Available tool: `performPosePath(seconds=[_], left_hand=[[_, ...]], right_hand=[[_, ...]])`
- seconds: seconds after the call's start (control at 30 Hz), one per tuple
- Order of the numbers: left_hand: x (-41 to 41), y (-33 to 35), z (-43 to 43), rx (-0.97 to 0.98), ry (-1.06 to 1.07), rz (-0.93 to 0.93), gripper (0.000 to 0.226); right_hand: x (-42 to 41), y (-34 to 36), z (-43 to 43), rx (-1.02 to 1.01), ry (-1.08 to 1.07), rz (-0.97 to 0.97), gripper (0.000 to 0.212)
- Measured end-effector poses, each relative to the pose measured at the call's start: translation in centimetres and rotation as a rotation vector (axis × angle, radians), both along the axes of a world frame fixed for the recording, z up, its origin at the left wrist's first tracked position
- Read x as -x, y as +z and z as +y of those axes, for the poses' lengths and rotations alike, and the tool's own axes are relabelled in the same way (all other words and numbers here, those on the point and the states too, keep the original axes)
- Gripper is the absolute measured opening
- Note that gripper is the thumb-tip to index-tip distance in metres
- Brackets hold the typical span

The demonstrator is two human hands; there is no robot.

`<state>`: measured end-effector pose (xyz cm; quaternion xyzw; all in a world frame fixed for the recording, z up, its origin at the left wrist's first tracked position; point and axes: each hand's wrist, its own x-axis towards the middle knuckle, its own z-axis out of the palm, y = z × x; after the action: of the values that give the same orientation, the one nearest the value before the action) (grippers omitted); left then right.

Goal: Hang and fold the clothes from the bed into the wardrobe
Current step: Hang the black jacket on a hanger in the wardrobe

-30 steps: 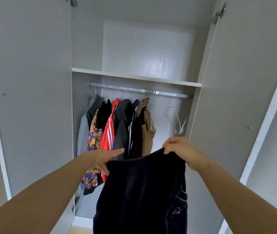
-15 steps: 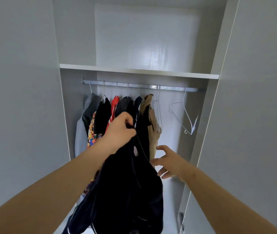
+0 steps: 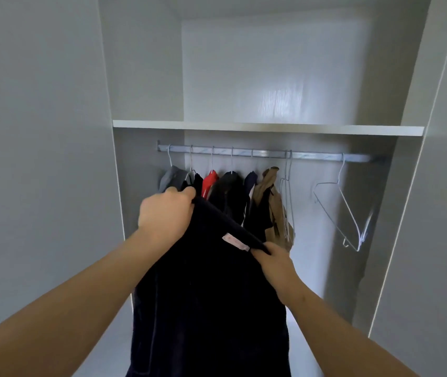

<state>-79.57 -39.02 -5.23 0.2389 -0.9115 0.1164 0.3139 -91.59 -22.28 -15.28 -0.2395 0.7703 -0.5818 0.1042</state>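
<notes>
A dark navy garment [image 3: 211, 300] with a small pink label hangs in front of the open wardrobe. My left hand [image 3: 166, 213] grips its upper edge, raised to the level of the hung clothes. Lower and to the right, my right hand [image 3: 274, 261] pinches the same edge. Behind the garment a metal rail [image 3: 312, 155] carries several hung clothes [image 3: 233, 189] at its left end: grey, black, red, dark and tan. An empty wire hanger [image 3: 339, 210] dangles on the rail's right part, and thin empty hangers [image 3: 287, 202] sit beside the tan piece.
A white shelf [image 3: 271, 129] runs above the rail. The open wardrobe doors [image 3: 40, 159] stand on both sides, the right door [image 3: 440, 213] close by. The rail has a free stretch between the tan garment and the lone hanger.
My right hand, open and free half a second ago, now pinches the garment's edge. My left hand spread the edge out to the left, and the view moved closer to the wardrobe.
</notes>
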Motion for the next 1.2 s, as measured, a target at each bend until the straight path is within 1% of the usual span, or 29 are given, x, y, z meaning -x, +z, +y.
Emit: performPosePath(seconds=[0.03,0.1,0.2,0.23,0.3,0.33,0.37,0.43,0.53,0.6,0.67,0.7,0.8,0.9,0.97,1.03,1.1,1.2], left_hand=[[0.6,0.1,-0.9,-0.014,0.061,-0.027,0.026],[2.0,0.0,-2.1,-0.142,0.108,-0.007,0.028],[4.9,0.2,-2.3,-0.42,0.035,0.051,0.031],[6.0,0.4,-1.8,-0.556,-0.026,0.087,0.029],[8.1,0.3,-0.3,-0.967,-0.221,0.247,0.023],[9.6,0.1,0.6,-1.164,-0.3,0.332,0.022],[11.0,-0.2,1.4,-1.308,-0.357,0.398,0.023],[13.2,-0.5,2.4,-1.509,-0.409,0.518,0.024],[16.5,-0.2,2.9,-1.81,-0.374,0.652,0.015],[18.0,-0.2,3.4,-1.995,-0.331,0.676,0.019],[19.7,-0.3,4.1,-2.105,-0.3,0.665,0.023],[20.4,-0.4,4.3,-2.142,-0.289,0.646,0.025],[22.1,-0.1,4.1,-2.209,-0.289,0.624,0.022],[23.4,0.4,2.9,-2.276,-0.27,0.712,0.018],[24.3,0.4,2.1,-2.322,-0.243,0.758,0.019],[25.3,0.3,1.6,-2.365,-0.232,0.782,0.023],[26.4,-0.2,1.2,-2.425,-0.244,0.781,0.022],[27.7,-0.9,0.2,-2.462,-0.259,0.763,0.021]], right_hand=[[1.2,0.6,-0.1,0.028,0.035,0.007,0.014],[3.6,1.8,-0.3,0.06,0.095,0.045,0.015],[6.9,2.6,0.1,0.0,0.199,0.113,0.012],[7.6,2.6,0.3,-0.037,0.261,0.111,0.017],[8.8,2.1,0.7,-0.076,0.378,0.065,0.025],[9.8,1.7,1.0,-0.076,0.403,0.039,0.028],[10.7,1.3,1.3,-0.065,0.393,0.013,0.03],[12.2,0.7,1.8,-0.041,0.295,-0.002,0.032],[14.7,0.3,2.6,-0.087,0.156,0.099,0.026],[16.0,0.5,3.2,-0.079,0.093,0.1,0.025],[17.3,0.6,3.3,-0.037,0.05,0.062,0.026],[17.7,0.7,3.1,-0.037,0.031,0.074,0.026],[19.3,1.2,2.0,-0.134,-0.01,0.216,0.023],[21.1,1.4,0.5,-0.201,-0.109,0.387,0.018],[22.3,1.0,-0.7,-0.319,-0.193,0.486,0.02],[23.9,0.7,-2.0,-0.496,-0.256,0.556,0.025],[25.2,0.4,-3.2,-0.615,-0.285,0.566,0.03],[27.2,-0.6,-4.8,-0.666,-0.247,0.471,0.046]])
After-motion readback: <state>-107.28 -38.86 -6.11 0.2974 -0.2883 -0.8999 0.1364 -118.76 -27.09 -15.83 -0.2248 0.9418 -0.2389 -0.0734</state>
